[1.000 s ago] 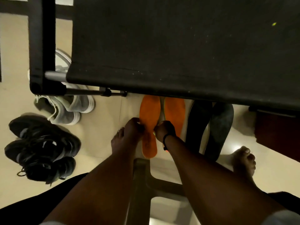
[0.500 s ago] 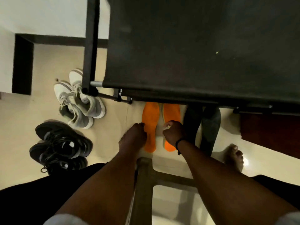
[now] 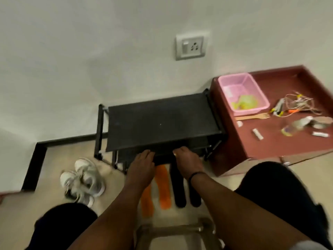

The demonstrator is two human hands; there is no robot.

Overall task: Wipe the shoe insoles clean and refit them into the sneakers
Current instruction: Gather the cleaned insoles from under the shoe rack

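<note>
Two orange insoles point(image 3: 163, 188) lie side by side on the pale floor in front of me, with two black insoles point(image 3: 178, 190) just right of them. My left hand point(image 3: 142, 168) hovers above the orange pair with its fingers stretched forward and holds nothing. My right hand point(image 3: 187, 163), with a black band at the wrist, is above the black pair, fingers loosely extended and empty. Both hands reach toward the lower front edge of the black shoe rack point(image 3: 162, 123). A pair of grey-white sneakers point(image 3: 84, 181) lies on the floor to the left.
A low maroon table point(image 3: 288, 141) stands right of the rack, carrying a pink basin point(image 3: 232, 80), a wooden fork, wires and small items. A stool frame point(image 3: 173, 230) sits between my knees. The white wall behind has a socket point(image 3: 191, 47).
My head has lifted, so the wall and maroon table have come into view. Both hands let go of the orange insoles and rose off the floor toward the rack. The black sneakers left the view.
</note>
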